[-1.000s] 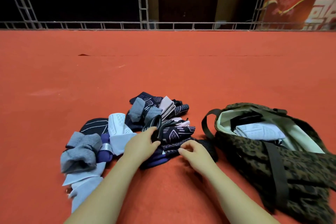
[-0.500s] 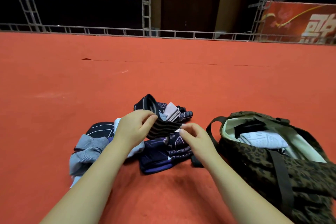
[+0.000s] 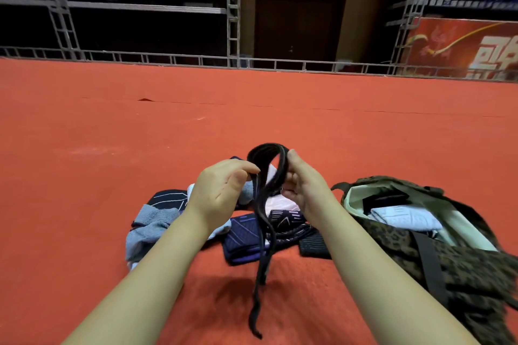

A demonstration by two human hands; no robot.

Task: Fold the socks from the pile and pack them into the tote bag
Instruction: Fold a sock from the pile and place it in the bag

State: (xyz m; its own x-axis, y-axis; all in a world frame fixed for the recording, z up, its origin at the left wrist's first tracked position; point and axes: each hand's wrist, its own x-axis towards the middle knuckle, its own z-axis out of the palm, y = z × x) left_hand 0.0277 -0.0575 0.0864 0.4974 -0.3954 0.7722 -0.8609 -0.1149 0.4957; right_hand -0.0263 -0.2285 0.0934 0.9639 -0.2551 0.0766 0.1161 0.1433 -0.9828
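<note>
A long dark sock hangs in the air above the pile, seen edge-on, its cuff looped at the top. My left hand pinches one side of the cuff and my right hand grips the other side. Beneath them lies the sock pile on the red carpet: navy patterned, pale blue, striped grey and pink socks. To the right lies the leopard-print tote bag, mouth open, with a folded pale sock and a dark one inside.
Red carpet stretches far ahead and to the left. A metal railing and scaffolding run along the far edge, with a dark door and a red banner behind.
Both hands rose from the pile, lifting the dark sock clear; it now hangs stretched between them. The view tilted upward.
</note>
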